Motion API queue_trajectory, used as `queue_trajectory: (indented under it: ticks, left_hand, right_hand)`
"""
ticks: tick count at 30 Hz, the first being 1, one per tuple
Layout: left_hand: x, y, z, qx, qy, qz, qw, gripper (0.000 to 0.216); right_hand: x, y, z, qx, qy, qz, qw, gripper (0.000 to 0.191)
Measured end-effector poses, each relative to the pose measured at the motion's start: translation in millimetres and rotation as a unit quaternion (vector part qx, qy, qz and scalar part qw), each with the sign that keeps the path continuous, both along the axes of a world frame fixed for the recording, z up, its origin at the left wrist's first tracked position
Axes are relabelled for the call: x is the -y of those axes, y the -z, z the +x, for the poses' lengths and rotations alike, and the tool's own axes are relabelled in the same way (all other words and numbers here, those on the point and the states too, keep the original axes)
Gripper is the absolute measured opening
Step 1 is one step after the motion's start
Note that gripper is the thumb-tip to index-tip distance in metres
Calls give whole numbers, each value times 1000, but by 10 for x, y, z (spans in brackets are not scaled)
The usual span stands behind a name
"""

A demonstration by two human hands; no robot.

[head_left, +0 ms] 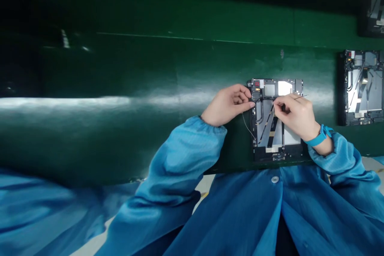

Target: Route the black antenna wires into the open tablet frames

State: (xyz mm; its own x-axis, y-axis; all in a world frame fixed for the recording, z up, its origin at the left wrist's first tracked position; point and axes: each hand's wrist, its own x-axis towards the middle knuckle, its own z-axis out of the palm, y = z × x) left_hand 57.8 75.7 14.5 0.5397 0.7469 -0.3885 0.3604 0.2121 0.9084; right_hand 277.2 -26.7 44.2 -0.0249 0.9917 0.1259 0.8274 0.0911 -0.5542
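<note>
The right grip (295, 114) pinched a thin dark tool (301, 97), its lower end hidden. Directly under this nearer grip lay the opened device (277, 138), its long axis pointing forward. Leftward, the left grip (230, 105), loosely curled with thumb apart, touched its edge. Farther right lay a second device (375, 105); a third (373, 21), beyond, was cut off.

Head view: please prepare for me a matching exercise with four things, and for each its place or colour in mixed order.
1. left hand
2. right hand
3. wristband
4. button

A. white, on the front of the blue garment
B. over the inside of the opened device
C. bright blue, above the right hand's cuff
D. at the device's left edge

Pairs: 1-D, 2-B, 3-C, 4-A
</note>
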Motion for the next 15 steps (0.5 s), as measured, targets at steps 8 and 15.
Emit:
queue_trajectory:
  ticks: [8,15]
  left_hand:
    - [149,2,91,13,-68,-12,998,18]
    - [-27,-175,130,-95,34,95,990,8]
  right_hand:
    - [129,45,-7,-35,11,10,999,25]
    - [156,129,44,-35,19,30,999,22]
